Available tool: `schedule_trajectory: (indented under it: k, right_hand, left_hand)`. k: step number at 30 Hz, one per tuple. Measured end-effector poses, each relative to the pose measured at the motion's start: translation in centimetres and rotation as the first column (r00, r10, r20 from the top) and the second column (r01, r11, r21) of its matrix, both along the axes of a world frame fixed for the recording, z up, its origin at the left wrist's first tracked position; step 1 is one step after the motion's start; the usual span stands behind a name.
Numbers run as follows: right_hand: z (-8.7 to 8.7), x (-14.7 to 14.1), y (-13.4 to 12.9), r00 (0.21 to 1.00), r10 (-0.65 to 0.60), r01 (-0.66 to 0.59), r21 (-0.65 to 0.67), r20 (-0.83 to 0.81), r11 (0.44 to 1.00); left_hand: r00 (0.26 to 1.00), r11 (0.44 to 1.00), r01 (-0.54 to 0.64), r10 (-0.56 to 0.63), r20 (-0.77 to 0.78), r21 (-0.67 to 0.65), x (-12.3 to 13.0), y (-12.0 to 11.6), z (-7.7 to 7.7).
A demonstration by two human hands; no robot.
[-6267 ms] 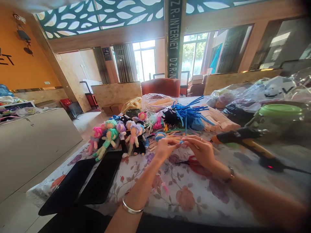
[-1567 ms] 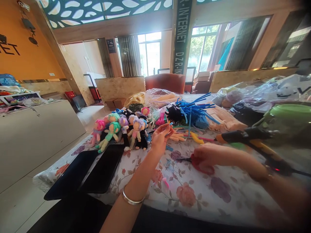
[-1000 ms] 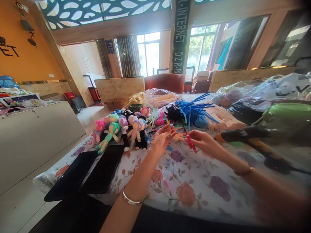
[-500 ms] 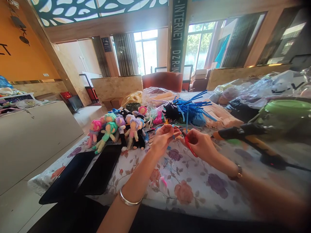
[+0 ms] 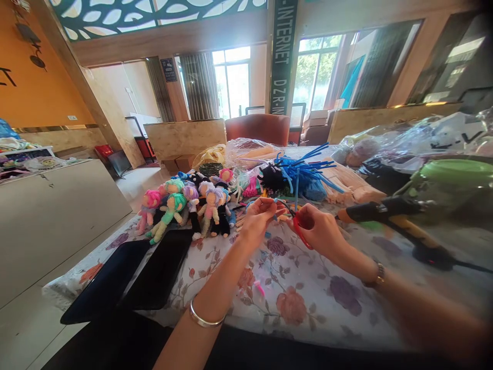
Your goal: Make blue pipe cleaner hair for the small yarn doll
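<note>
My right hand [image 5: 318,226] is closed around red-handled scissors [image 5: 301,234], whose dark blades point left toward my other hand. My left hand [image 5: 262,216] is raised over the table with its fingers pinched on a small blue fuzzy pipe cleaner piece [image 5: 275,201]. The blade tips reach that piece; whether they touch it is too small to tell. A straight blue pipe cleaner [image 5: 297,186] stands up just behind the scissors. Behind both hands lies a bundle of blue pipe cleaners [image 5: 308,172].
Several fuzzy dolls [image 5: 210,205] with coloured hair sit at the left. Two black trays or tablets [image 5: 159,272] lie at the front left. A glue gun [image 5: 400,221] is at the right, near a green bowl [image 5: 454,180]. Peach pipe cleaners [image 5: 354,187] lie behind.
Both hands stay almost in place. The scissors' blades have shifted slightly at my left fingertips.
</note>
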State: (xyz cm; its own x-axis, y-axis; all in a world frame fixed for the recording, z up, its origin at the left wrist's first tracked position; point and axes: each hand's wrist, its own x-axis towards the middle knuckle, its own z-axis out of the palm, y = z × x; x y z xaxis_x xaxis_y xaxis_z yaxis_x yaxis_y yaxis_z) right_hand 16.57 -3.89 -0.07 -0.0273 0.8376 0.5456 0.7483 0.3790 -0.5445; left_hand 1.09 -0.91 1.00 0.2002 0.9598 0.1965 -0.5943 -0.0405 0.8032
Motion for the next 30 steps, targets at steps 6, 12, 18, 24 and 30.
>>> schedule_trajectory:
  k: [6, 12, 18, 24, 30]
  right_hand:
    - [0.04, -0.13, -0.05, 1.0, 0.0, 0.0, -0.003, 0.006, 1.0]
    - [0.1, -0.24, -0.11, 1.0, 0.009, -0.01, -0.013, -0.022, 1.0]
    - [0.02, -0.28, -0.24, 1.0, -0.002, 0.002, -0.023, -0.025, 1.0]
    - [0.01, -0.25, -0.21, 0.999, -0.007, 0.006, -0.037, -0.041, 0.999]
    - [-0.06, -0.36, 0.05, 0.997, 0.022, -0.029, -0.083, -0.076, 0.996]
  left_hand:
    - [1.0, 1.0, 0.0, 0.0, -0.002, -0.003, 0.0, -0.12, 0.08]
    - [1.0, 1.0, -0.003, 0.003, 0.004, -0.003, 0.08, -0.1, 0.11]
    - [0.998, 0.999, -0.037, 0.037, -0.041, 0.004, 0.09, -0.18, 0.24]
    - [0.993, 0.995, -0.081, 0.085, -0.078, 0.052, 0.05, 0.05, -0.2]
    - [0.98, 0.985, -0.148, 0.158, -0.124, 0.09, 0.24, 0.31, -0.53]
